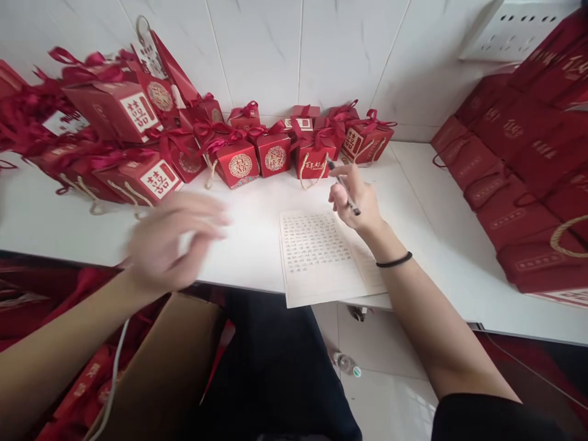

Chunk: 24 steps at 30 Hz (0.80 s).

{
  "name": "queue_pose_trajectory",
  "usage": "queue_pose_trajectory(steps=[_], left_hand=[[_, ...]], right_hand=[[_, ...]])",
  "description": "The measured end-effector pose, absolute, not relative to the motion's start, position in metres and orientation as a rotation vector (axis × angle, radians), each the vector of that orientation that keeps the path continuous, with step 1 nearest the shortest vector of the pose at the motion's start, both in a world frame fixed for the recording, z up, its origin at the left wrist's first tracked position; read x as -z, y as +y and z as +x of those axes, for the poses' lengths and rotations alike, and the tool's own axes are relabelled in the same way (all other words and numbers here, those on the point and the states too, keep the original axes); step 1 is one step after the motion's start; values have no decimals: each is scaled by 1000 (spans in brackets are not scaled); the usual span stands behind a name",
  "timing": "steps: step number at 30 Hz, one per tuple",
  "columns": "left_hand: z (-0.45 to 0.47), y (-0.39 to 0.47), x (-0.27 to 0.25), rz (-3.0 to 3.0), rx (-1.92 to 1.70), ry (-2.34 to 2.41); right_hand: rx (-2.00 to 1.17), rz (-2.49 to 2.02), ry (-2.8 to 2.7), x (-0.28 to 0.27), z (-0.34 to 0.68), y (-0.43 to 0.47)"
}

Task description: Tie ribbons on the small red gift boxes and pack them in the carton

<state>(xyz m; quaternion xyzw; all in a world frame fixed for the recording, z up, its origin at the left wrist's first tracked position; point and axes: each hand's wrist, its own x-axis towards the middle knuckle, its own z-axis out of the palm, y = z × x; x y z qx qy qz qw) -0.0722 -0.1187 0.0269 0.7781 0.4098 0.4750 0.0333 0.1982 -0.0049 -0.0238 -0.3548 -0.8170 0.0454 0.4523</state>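
Note:
My right hand (357,199) is closed on a pen (344,187), raised above the table's right middle and tilted down to the right. A black band circles that wrist. Below and to the left lies a sheet of paper (312,285) covered with rows of handwritten characters, its lower edge reaching past the table's front edge. My forearm hides part of its right side. My left hand (172,242), smeared by motion, hovers over the table's front left with thumb and fingers apart and nothing visible between them. Nearest to it is a red gift box (142,177) with a white label.
More ribboned red gift boxes (237,164) line the wall, stacked at left. Red gift bags (509,159) fill the right side of the white table (427,202), below a wall socket panel (519,30). A cardboard box (160,361) and a bottle (346,364) are below.

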Motion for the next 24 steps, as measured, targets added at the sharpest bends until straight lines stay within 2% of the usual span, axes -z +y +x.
queue_pose_trajectory(steps=[3, 8, 12, 16, 21, 24], left_hand=[[-21, -45, 12, 2530, -1344, 920], [32, 35, 59, 2473, -1055, 1053], [29, 41, 63, 2488, -865, 970], [23, 37, 63, 2544, -603, 888], [24, 34, 62, 2528, -531, 836], [24, 35, 62, 2502, -576, 819]], right_hand=[[-170, -864, -1813, 29, 201, 1], [-295, -963, -1508, 28, 206, 13], [-427, -936, -1372, 5, 202, 4], [-532, -900, -1233, -14, 188, -43], [-872, -1202, -1193, 19, 172, -122], [-878, -1419, -1187, 39, 169, -141]])
